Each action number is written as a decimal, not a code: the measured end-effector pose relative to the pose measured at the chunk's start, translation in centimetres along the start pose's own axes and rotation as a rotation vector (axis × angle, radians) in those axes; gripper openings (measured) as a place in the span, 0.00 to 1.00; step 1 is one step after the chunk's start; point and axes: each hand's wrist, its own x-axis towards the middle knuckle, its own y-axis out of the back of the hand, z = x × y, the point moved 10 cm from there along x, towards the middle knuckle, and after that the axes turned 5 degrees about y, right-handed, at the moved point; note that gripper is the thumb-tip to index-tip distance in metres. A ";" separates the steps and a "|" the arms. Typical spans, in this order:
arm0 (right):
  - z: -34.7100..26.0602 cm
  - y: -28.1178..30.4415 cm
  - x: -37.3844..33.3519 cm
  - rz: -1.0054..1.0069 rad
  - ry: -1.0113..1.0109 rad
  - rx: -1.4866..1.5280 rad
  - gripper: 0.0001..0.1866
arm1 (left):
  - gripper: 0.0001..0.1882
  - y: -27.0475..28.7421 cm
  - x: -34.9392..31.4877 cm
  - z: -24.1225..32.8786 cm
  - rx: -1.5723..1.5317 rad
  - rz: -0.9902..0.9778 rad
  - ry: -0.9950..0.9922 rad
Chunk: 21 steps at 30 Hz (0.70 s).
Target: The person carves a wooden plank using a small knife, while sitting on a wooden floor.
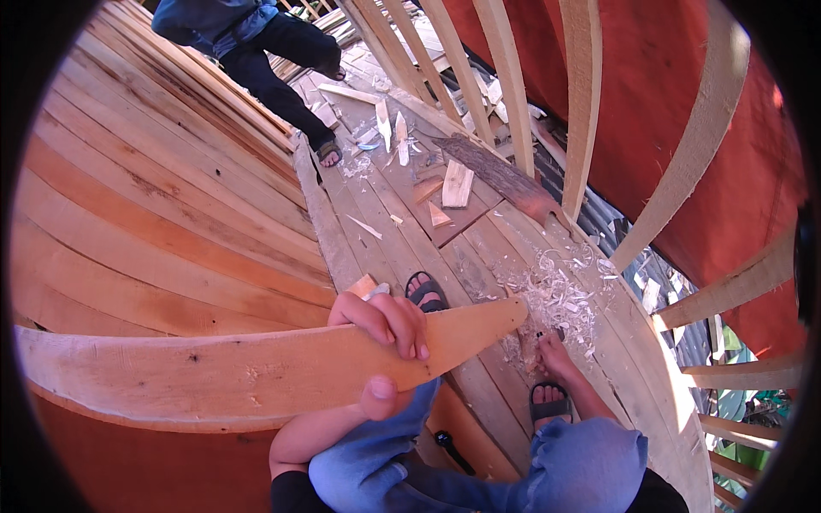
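Note:
A long, curved wooden plank (214, 372) crosses in front of me from the left, tapering to a narrow rounded tip at its right end. My left hand (389, 329) grips it near the tapered part, fingers over the upper edge and thumb against the face. Beyond the tip, my right hand (556, 355) hangs low over the deck with its fingers closed. A small dark bit shows at those fingers, too small to name. Pale wood shavings (560, 295) lie heaped beside this hand.
Plank decking (385, 214) carries wood offcuts (457, 184) and a bark-covered slab (505, 179). Upright curved ribs (581, 103) line the right side before a red sheet (658, 85). A planked wall (171, 188) rises at left. Another person (274, 60) stands at the far left.

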 end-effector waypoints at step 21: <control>-1.2 2.7 0.3 0.090 0.072 -0.062 0.19 | 0.23 0.4 0.1 -0.3 0.000 -0.036 -0.015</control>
